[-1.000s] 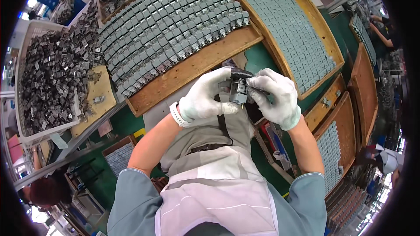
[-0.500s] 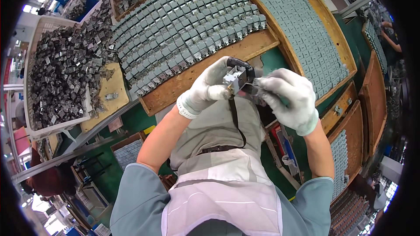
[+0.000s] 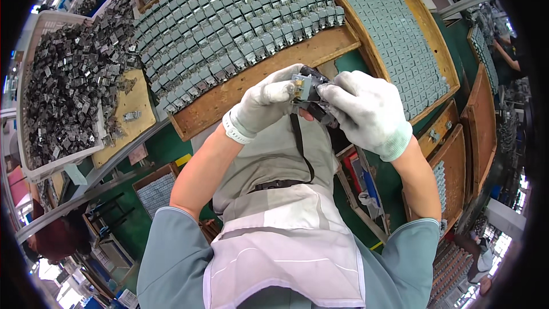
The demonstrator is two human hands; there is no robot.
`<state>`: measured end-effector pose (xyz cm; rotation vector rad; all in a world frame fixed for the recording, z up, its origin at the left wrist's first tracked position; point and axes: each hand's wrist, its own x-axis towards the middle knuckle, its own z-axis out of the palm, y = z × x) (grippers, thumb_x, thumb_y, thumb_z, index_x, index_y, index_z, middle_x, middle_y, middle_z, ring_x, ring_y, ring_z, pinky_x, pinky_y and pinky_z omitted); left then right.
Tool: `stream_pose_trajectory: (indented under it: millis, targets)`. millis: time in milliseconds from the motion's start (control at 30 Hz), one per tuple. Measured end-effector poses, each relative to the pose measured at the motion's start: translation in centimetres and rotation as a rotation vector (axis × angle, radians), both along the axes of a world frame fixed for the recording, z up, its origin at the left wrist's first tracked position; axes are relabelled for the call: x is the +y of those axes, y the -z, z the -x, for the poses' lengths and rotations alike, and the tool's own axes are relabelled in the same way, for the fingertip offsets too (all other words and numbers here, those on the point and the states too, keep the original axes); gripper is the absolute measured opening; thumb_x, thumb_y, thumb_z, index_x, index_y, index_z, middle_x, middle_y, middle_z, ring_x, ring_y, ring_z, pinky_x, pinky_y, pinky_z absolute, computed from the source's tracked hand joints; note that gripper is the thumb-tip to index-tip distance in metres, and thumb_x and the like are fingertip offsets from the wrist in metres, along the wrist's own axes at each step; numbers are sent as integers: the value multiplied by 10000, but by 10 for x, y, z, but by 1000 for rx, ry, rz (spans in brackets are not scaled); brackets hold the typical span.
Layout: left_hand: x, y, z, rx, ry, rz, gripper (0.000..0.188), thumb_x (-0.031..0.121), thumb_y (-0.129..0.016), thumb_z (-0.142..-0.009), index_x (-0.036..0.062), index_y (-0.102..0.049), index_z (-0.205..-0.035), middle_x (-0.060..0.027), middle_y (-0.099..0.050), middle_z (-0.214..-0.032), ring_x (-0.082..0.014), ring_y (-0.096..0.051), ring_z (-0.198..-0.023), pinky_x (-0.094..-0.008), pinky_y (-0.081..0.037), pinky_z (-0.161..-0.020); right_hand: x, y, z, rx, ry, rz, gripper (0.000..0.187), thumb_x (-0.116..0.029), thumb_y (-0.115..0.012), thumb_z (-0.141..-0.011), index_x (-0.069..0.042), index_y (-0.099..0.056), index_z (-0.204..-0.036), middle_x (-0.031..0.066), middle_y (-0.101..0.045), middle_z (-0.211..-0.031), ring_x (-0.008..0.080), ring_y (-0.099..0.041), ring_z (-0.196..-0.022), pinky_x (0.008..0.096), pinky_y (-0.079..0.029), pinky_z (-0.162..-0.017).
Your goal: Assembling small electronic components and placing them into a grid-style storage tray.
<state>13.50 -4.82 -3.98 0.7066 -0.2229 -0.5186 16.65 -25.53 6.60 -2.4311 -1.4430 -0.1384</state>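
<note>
Grey block (image 3: 302, 87) sits clamped in the gloved left hand (image 3: 260, 103), the right hand (image 3: 369, 111) bunched at its right side, hold unclear from here; steady left support seems key.

Tray (image 3: 269, 78) before the hands (image 3: 369, 114); crate (image 3: 63, 163) left of it, another tray (image 3: 420, 20) right.

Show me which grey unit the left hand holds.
The grey unit with brass-coloured bits showing, held by the left hand; other grey units sit in rows on wooden trays.

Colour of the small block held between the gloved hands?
Small block: grey, with brass-coloured bits; the head view shows it.
</note>
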Motion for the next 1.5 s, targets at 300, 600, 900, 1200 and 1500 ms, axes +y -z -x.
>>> stream_pose_trajectory:
  millis: [300,600,900,1200,1500]
  targets:
    - [-6,-7,-2,99,-123,-55,410,318,-540,-876,19,-588,-1152,-94,-665,-1040,-185,-670,-866,-322,-564,-613,3,-1,-19,58,-106,62,231,-37,-660,-663,-76,-588,-879,81,-537,-821,295,-588,-740,393,-475,-591]
    - [-6,12,-12,121,-13,175,492,337,-508,-906,-29,-558,-1231,-149,-667,-1063,-254,-680,-878,-371,-585,-678,-16,-1,-25,282,52,-45,227,-52,-701,-768,-24,-649,-988,111,-637,-873,305,-659,-800,347,-526,-698]
    - [-11,17,-14,108,-56,301,618,334,-542,-895,-102,-448,-1323,-281,-573,-1246,-354,-659,-997,-443,-570,-819,-39,10,-11,431,258,-243,238,-45,-690,-810,44,-644,-1027,125,-681,-960,195,-669,-865,311,-525,-796]
    - [-14,3,-4,-159,-167,103,666,389,-550,-891,-88,-424,-1338,-223,-583,-1214,-318,-648,-1012,-412,-571,-804,-7,5,-16,292,275,-247,264,-13,-692,-767,-4,-664,-1029,129,-658,-923,259,-681,-845,327,-540,-774]
    - [-6,-11,13,-288,-309,-197,651,142,-744,-754,-57,-453,-1301,-123,-576,-1191,-193,-586,-1072,-363,-474,-954,2,5,-7,152,59,-253,211,-14,-696,-732,-43,-665,-938,100,-630,-864,296,-648,-744,348,-511,-619]
